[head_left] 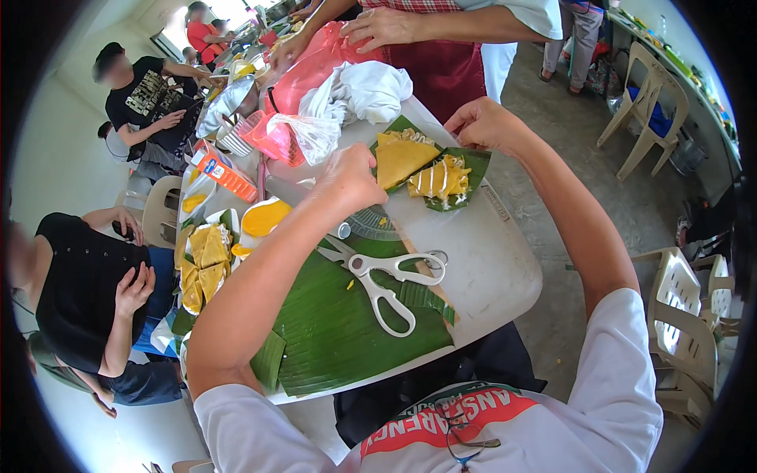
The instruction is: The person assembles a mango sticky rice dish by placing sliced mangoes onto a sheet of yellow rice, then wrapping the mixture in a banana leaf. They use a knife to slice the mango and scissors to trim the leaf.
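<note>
My left hand (349,177) pinches the near left edge of a green banana leaf piece (474,162) that carries a folded yellow crepe (398,159) and a second yellow piece with white stripes (438,180). My right hand (482,124) grips the far right corner of that same leaf. Both hands hover just above the white table (493,264). Nearer to me, white-handled scissors (384,277) lie on a large banana leaf (335,331).
Several folded yellow crepes (202,264) lie on leaves at the left. A pink plastic bag (311,67), a white cloth (364,89) and an orange carton (223,169) sit farther back. Another person's hands (378,27) work across the table. People sit at the left; white plastic chairs (682,319) stand at the right.
</note>
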The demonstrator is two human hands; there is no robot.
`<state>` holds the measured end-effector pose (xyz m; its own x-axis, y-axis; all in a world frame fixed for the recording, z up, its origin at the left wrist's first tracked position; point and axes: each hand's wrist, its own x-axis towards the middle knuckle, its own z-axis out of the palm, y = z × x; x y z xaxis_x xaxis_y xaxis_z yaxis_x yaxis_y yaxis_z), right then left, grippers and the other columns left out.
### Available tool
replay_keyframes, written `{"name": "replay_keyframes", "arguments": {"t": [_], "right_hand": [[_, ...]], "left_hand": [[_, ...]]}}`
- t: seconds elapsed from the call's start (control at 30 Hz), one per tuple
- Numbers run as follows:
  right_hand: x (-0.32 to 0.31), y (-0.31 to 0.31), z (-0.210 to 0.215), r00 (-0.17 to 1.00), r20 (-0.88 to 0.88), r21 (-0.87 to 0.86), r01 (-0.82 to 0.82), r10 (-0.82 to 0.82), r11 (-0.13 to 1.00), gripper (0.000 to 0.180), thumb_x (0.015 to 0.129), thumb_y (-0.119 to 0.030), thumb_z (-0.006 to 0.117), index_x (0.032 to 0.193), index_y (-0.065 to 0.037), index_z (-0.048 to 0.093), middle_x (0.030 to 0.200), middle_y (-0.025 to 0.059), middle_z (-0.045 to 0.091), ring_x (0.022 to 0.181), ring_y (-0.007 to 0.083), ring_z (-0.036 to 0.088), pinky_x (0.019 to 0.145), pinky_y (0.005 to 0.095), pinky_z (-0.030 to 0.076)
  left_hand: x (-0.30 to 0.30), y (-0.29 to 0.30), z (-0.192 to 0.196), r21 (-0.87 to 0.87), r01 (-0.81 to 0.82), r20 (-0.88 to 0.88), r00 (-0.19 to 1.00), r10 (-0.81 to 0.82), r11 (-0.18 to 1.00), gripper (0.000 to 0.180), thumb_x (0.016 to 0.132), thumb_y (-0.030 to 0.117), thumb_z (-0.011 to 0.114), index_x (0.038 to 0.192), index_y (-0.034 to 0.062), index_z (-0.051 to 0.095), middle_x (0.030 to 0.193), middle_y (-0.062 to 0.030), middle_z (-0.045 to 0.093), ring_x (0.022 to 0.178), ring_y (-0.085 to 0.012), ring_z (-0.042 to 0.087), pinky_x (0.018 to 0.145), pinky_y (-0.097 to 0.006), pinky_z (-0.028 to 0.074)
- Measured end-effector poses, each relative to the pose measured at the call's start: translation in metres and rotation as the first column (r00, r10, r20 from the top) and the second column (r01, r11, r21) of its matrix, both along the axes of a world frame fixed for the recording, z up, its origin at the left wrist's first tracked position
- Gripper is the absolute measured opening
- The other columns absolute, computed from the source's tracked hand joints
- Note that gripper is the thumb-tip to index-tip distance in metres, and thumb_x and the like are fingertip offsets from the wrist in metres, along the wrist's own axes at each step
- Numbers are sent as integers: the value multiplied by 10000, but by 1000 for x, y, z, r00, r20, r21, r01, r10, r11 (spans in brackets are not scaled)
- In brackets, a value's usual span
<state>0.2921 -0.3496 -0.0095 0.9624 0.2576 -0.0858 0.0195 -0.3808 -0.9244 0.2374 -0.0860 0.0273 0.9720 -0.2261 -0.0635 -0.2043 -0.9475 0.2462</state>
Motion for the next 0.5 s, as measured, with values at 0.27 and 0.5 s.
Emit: {"name": "replay_keyframes", "arguments": {"t": [0.27, 0.5], "right_hand": [[4, -4, -7, 999, 46, 28, -13, 12, 1000, 341, 636, 48, 644, 971, 66, 705, 701, 88, 656, 567, 135, 583, 510, 278, 467], [-1, -2, -7, 994, 95, -3, -60, 60, 998, 291, 667, 50, 631, 937, 14, 735, 721, 32, 677, 556, 78, 564, 504, 237, 446]], "left_hand": [[6, 0, -8, -18, -15, 12, 1000, 15, 1000, 551, 580, 172, 882, 1009, -27, 598, 865, -123, 701, 820, -230, 697, 750, -330, 556], [5, -3, -7, 13, -31, 19, 999, 31, 999, 547, 571, 241, 861, 982, -25, 617, 908, -175, 695, 872, -309, 685, 802, -392, 550]]}}
